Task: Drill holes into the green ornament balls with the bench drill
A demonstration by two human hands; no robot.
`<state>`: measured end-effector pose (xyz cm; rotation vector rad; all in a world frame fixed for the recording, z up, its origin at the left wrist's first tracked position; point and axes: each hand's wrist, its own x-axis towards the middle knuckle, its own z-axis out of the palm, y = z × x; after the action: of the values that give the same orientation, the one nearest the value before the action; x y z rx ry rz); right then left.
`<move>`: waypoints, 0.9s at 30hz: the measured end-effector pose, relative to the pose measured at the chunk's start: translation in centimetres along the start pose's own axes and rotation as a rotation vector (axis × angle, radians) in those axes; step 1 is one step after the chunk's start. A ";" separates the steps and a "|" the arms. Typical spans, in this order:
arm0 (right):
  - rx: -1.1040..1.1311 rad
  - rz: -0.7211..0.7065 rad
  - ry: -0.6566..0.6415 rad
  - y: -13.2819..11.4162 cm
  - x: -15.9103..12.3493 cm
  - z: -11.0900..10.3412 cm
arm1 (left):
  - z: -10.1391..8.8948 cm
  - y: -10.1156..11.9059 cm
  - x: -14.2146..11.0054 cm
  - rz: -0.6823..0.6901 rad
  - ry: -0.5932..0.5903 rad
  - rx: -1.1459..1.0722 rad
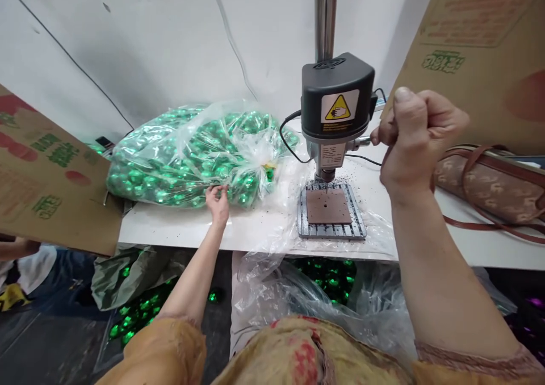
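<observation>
On the white table, a small drill press [336, 104] with a black motor housing stands on a silver post. Its chuck and thin bit are over a square brown board [328, 206] with a small dark hole, which lies on the slotted metal base [313, 231]. My right hand [411, 138] is closed in a fist at the drill press lever [363, 141], raised at the right of the machine. My left hand [218, 203] is at the front of a tied clear plastic bag [187, 152] full of shiny green pieces. Its fingers are bent in a pinch; what lies between them is not clear.
Cardboard boxes stand at the left [55, 169] and right [485, 61]. A brown patterned handbag [494, 189] lies at the right. Dark shavings surround the base. Loose plastic sheeting [272, 288] hangs below the table edge. Another person's arm [17, 249] shows at far left.
</observation>
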<state>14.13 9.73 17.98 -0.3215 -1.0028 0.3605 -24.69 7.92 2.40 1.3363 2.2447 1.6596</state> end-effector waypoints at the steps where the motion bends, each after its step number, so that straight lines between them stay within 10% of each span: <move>1: -0.013 0.006 -0.011 -0.1 0.0 0.0 | 0.6 0.7 0.8 0.004 0.007 -0.020; 9: -0.085 0.020 -0.008 -0.2 -0.4 0.2 | -1.9 2.6 4.9 -0.105 -0.142 -0.912; 17: -0.150 0.079 -0.044 -0.5 -0.4 -0.1 | -1.0 -0.5 -1.4 -0.126 0.365 -0.179; 22: -0.093 0.068 -0.048 -0.5 -0.4 0.0 | 3.3 -0.4 -5.1 -0.201 0.230 -0.231; 27: -0.092 0.070 -0.043 -0.6 -0.5 0.0 | 5.9 1.5 -1.1 -0.205 0.196 -0.450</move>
<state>14.00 8.98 17.82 -0.4347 -1.0536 0.3868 -20.18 11.75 0.64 0.8449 1.8490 2.1187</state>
